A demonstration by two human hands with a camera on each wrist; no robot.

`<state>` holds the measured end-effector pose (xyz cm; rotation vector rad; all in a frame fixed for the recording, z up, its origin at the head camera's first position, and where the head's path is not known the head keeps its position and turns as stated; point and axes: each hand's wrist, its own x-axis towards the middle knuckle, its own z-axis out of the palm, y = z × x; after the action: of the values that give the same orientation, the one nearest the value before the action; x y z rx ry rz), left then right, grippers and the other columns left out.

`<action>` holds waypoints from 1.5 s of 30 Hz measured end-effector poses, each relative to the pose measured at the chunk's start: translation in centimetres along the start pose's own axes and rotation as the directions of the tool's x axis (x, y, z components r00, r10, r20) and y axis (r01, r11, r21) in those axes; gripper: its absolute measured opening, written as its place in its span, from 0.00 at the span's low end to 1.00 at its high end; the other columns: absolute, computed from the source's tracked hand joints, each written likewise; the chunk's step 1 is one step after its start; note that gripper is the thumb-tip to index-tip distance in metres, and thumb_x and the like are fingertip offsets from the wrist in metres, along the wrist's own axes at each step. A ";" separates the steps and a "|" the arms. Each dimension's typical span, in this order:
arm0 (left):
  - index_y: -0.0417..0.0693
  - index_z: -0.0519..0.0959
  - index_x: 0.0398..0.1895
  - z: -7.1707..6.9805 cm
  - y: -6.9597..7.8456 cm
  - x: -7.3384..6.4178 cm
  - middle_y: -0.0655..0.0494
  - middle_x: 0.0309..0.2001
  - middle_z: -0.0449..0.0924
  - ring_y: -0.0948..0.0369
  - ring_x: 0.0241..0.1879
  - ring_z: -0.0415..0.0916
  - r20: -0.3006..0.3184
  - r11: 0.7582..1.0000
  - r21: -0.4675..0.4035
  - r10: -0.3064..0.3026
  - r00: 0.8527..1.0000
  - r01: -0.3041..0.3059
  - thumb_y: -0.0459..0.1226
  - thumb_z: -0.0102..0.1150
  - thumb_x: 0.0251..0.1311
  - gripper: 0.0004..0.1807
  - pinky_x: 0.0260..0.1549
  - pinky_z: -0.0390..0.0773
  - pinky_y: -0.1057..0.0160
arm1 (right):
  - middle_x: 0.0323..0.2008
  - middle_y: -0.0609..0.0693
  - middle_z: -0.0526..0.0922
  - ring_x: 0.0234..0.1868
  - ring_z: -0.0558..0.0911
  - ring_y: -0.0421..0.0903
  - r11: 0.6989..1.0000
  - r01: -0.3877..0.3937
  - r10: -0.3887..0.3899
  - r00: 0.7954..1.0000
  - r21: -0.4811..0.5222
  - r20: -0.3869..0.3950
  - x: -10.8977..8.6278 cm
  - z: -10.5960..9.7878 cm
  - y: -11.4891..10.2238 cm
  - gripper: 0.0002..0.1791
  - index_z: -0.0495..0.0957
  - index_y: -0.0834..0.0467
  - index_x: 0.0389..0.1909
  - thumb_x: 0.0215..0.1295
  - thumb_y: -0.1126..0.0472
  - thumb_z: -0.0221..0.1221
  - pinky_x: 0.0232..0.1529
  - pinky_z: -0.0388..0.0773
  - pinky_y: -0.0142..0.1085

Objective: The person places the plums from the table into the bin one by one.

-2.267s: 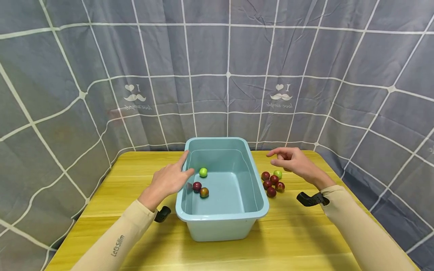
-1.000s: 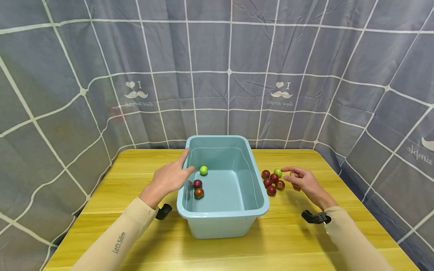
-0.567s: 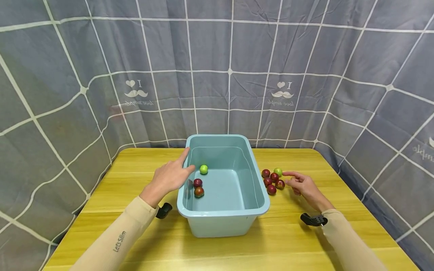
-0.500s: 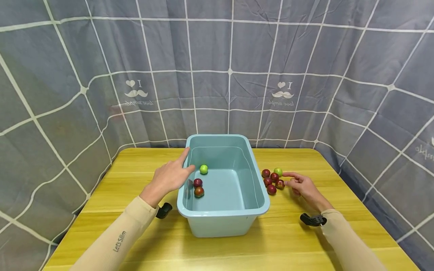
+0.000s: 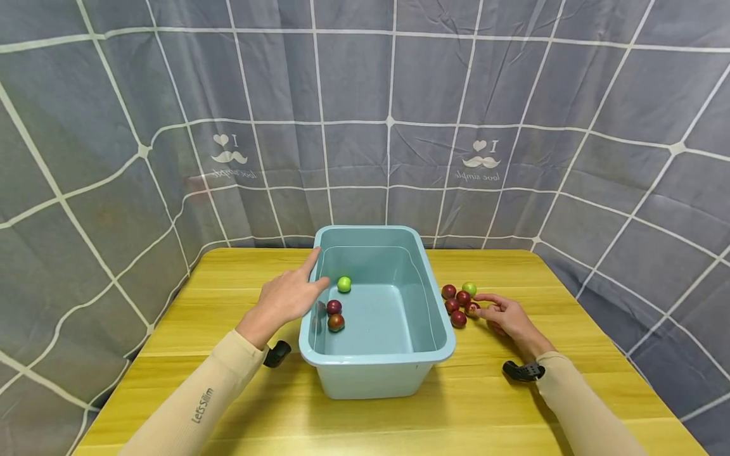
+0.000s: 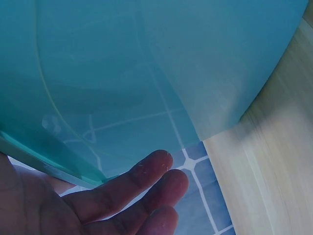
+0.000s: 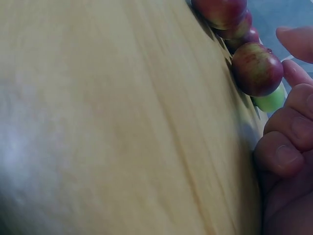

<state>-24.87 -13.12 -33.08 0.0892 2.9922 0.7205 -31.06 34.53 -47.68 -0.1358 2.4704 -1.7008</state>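
Sleeves (image 5: 196, 392), beige, reach in from the near edge, with black wrist units (image 5: 521, 371) at their cuffs. Tub (image 5: 371, 383), light blue, rectangular, stands upright on yellow wood-grain table (image 5: 485, 430). Left hand (image 5: 285, 299) holds its left rim: thumb over the inside, index straight along the top, other fingers outside. Inside, near the left wall: red-brown fruit (image 5: 336, 323), dark red fruit (image 5: 334, 307) just beside it, then bright green fruit (image 5: 344, 284) set apart, farther back. Right hand (image 5: 510, 320) is to the right of the tub, index extended, thumb separate from it, remaining fingers curled. Thumb and index are at mottled fruit (image 7: 257, 68), which lies on the table: round, smooth, deep red with yellow-green patches. Cannot tell whether they pinch it. Clustered with it: 4 darker red fruits (image 5: 459, 318) and, at the far side, 1 yellow-green fruit (image 5: 469, 289). Behind: grey curtain (image 5: 353, 82), white grid, printed moustaches.
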 end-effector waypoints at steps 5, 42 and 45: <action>0.68 0.41 0.83 0.0 -0.2 -0.2 0.50 0.27 0.74 0.53 0.27 0.74 -0.001 1.000 -0.001 0.007 1.000 -0.007 0.60 0.39 0.67 0.42 0.21 0.69 0.56 | 0.15 0.42 0.64 0.14 0.62 0.40 0.999 -0.029 0.028 1.000 -0.038 -0.010 -0.2 0.2 0.1 0.31 0.72 0.64 0.66 0.65 0.54 0.66 0.16 0.60 0.33; 0.66 0.42 0.83 0.1 -1.8 -1.0 0.49 0.27 0.74 0.53 0.26 0.74 0.002 0.998 -0.023 0.051 0.999 -0.050 0.59 0.40 0.67 0.42 0.20 0.68 0.57 | 0.16 0.42 0.65 0.16 0.63 0.38 0.991 -0.082 0.071 0.992 -0.107 -0.105 -2.3 2.0 0.1 0.32 0.76 0.67 0.59 0.63 0.47 0.67 0.18 0.60 0.32; 0.66 0.42 0.83 0.1 -2.0 -1.2 0.49 0.27 0.74 0.53 0.26 0.74 0.001 0.998 -0.026 0.053 0.999 -0.053 0.59 0.40 0.67 0.42 0.20 0.68 0.57 | 0.16 0.42 0.65 0.16 0.63 0.39 0.990 -0.108 0.099 0.990 -0.090 -0.102 -2.6 2.0 -0.2 0.33 0.76 0.66 0.59 0.63 0.46 0.68 0.18 0.60 0.31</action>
<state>-23.78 -14.91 -33.98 0.1680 2.9887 0.7637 -28.15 32.97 -48.02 0.0671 2.5796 -1.5853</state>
